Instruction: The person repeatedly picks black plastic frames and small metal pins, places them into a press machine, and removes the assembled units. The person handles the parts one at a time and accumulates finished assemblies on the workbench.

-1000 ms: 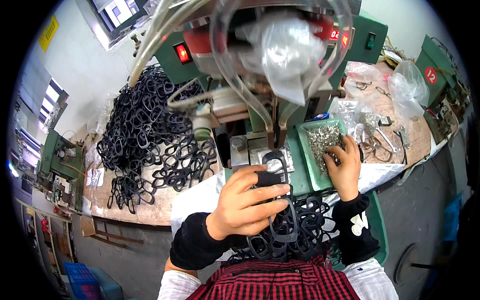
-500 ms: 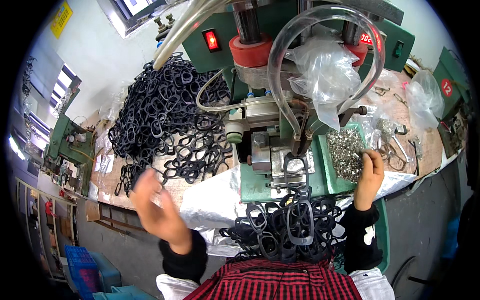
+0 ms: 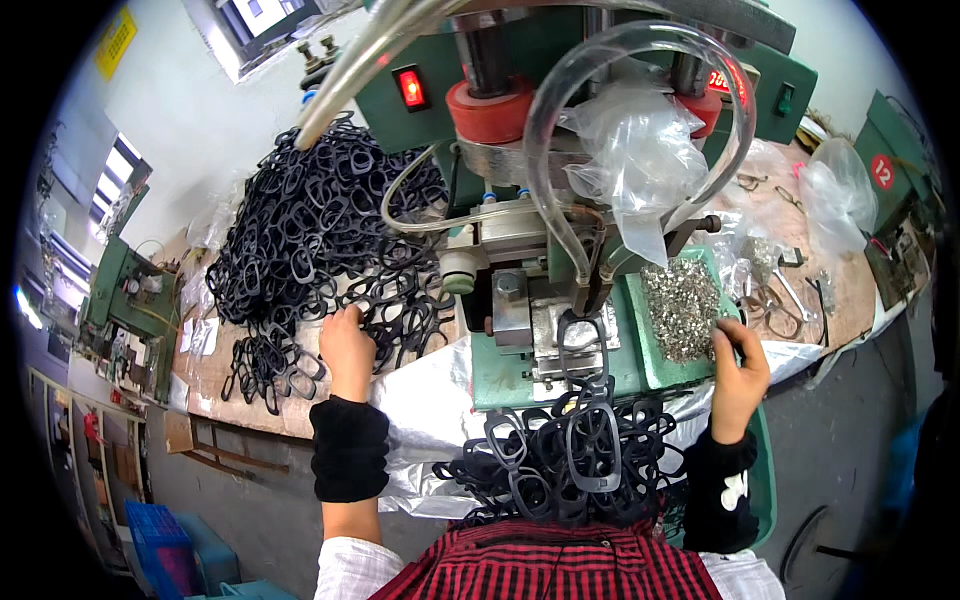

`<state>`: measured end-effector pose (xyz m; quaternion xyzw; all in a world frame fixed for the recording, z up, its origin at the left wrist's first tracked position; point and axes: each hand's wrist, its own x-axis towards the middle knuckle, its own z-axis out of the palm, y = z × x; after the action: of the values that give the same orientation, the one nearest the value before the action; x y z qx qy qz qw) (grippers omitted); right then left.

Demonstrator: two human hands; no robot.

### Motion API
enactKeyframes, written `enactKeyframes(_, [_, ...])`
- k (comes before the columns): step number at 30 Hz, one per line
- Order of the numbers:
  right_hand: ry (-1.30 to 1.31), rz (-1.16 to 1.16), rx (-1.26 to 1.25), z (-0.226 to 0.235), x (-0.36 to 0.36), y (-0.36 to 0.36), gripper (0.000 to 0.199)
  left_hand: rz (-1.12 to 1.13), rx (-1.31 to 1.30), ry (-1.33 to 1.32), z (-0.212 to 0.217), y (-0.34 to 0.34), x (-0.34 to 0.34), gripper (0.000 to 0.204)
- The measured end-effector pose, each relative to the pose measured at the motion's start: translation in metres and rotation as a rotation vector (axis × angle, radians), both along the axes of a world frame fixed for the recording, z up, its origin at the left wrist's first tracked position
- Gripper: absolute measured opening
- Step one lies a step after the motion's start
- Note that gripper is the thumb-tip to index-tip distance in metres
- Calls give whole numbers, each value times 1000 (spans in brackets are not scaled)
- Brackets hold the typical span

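My left hand [image 3: 347,348] is at the near edge of a large heap of black glasses frames [image 3: 300,220], its fingers curled down among the loose ones; whatever they grip is hidden. Over the right edge of a green tray [image 3: 640,365], my right hand [image 3: 741,382] holds thumb and fingertips pinched together beside small shiny metal pieces [image 3: 680,305]. Anything in that pinch is too small to make out. One black glasses frame [image 3: 592,440] stands upright under the press head [image 3: 592,285], one rim on the metal fixture [image 3: 550,345] and the other hanging toward me.
More black frames [image 3: 520,470] are bunched against my checked apron [image 3: 540,560]. The green press [image 3: 370,105] rises ahead with clear hoses [image 3: 535,110] and a plastic bag [image 3: 645,160]. A wrench [image 3: 795,297] and brown frames [image 3: 770,310] lie at right.
My left hand has gone from a raised, blurred position forward and down to the heap. My right hand stays by the tray, slightly lower. The view has shifted a little.
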<state>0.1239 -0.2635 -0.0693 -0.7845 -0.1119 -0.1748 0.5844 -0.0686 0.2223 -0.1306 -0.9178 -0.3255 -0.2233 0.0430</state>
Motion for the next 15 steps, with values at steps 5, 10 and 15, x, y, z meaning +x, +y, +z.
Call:
enactKeyframes(5, [-29,63,-96,31,-22,1,14,-150,-393,-89,39,-32,34,29])
enactKeyframes(10, [-62,382,77,81,-20,79,34,-299,-594,-456,42,-39,48,21])
enactKeyframes(15, [62,436,334,64,-26,117,53,-351,-1021,-926,52,-102,36,18])
